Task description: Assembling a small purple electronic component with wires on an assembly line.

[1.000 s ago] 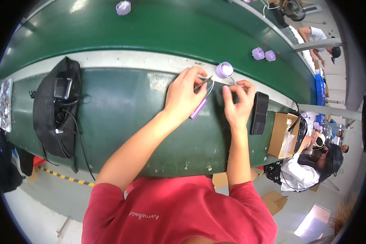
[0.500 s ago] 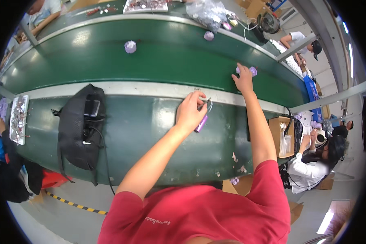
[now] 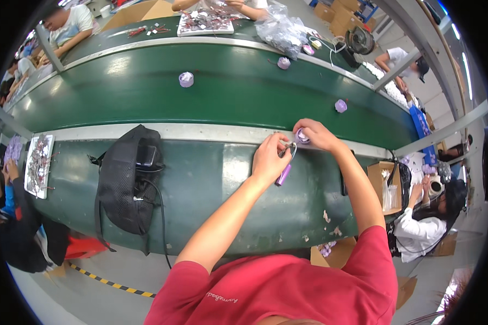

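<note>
Work seemed only partway along: one purple cup (image 3: 302,137) was with the right hand (image 3: 316,135), whose fingers were bent round it at the pale rail (image 3: 211,132) along the tabletop's far edge. The left hand (image 3: 271,160), just beside, pinched a pale cord (image 3: 294,150); a purple stick (image 3: 283,175) showed below its fingers — held or resting, I could not tell. No join between cup and cord could be made out, and three loose cups (image 3: 186,79) lay on the green belt (image 3: 119,103), apart from both hands. Room to move was widest between the left forearm and the black bag (image 3: 122,189) toward the tabletop's left end; rightward it narrowed — a dark case (image 3: 344,187) sat partly behind the right forearm, near the cardboard box (image 3: 375,179).
</note>
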Motion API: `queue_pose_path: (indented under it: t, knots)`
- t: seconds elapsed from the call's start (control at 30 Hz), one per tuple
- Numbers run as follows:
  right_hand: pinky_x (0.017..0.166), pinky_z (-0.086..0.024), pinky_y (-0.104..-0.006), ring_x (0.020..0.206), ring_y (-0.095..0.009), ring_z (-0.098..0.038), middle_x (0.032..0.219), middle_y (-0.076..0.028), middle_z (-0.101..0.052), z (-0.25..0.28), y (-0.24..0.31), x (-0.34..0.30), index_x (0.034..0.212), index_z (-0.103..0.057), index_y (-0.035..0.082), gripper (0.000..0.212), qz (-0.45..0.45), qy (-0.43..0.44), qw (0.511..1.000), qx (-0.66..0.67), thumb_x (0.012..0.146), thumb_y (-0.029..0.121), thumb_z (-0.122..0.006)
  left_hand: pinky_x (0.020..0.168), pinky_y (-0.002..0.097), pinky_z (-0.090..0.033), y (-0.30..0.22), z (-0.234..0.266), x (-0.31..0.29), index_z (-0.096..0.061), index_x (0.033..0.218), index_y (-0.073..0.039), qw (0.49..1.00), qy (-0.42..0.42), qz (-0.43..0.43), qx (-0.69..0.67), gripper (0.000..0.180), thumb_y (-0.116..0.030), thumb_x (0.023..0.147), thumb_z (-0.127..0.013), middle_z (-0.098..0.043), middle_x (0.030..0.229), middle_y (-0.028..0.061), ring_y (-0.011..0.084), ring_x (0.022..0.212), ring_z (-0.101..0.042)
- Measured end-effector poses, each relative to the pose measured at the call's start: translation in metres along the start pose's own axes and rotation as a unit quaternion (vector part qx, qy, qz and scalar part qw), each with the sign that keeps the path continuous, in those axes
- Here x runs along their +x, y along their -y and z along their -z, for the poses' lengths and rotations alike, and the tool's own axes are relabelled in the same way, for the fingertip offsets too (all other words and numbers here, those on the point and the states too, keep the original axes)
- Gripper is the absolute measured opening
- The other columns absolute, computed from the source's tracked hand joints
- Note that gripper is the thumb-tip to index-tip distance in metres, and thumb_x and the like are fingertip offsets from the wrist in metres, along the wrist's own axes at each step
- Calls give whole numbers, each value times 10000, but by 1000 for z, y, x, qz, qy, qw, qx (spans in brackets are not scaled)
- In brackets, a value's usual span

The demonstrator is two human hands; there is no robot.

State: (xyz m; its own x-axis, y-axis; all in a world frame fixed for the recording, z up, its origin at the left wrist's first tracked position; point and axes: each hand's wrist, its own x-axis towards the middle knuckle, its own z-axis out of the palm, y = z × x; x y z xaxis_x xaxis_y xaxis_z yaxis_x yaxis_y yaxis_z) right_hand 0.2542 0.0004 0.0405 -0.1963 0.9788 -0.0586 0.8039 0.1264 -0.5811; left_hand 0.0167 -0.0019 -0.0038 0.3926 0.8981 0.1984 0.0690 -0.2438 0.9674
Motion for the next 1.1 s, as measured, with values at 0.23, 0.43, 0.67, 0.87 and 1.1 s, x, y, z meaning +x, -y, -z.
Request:
queue_pose_path:
  t: [0.23,0.43,0.67,0.87,1.1]
  knots:
    - [1018,-458,-415,1163,-351,-545,1259,-168,-576,-9,32,-25,1106,-693,49,195,75,-283,946,-136,955,96,-580,714,366,-558,3,-3,4,-632,1067,-69,1000,7,-3,-2,256,-75,833,-734,-668,881,85,226,773,-685]
    - [757,-554,-393,860,-294,-701,965,-148,-716,-40,69,-73,1083,-718,7,200,-32,-225,973,49,892,66,-700,689,359,-555,3,2,1,-649,1073,-66,1000,-8,5,11,260,-75,833,-747,-659,884,85,211,761,-678]
    - [738,-540,-448,848,-378,-647,931,-144,-623,-98,57,-67,948,-644,58,118,-40,-315,947,-55,849,63,-709,708,312,-555,17,0,0,-679,1112,-66,1000,-10,13,8,277,-50,849,-765,-672,859,56,147,783,-659]
    - [751,-540,-448,989,-346,-614,1073,-127,-562,-109,59,-57,1028,-571,60,182,-25,-366,928,-73,898,110,-687,709,238,-516,7,7,-2,-634,1185,-31,999,16,29,12,292,-30,912,-737,-673,898,56,100,779,-636]
    - [789,-515,-464,946,-378,-616,978,-146,-615,-115,48,-52,1029,-580,44,157,56,-381,919,85,920,78,-687,712,229,-515,1,8,-4,-623,1193,-18,998,23,58,3,292,-5,918,-721,-640,914,44,93,808,-625]
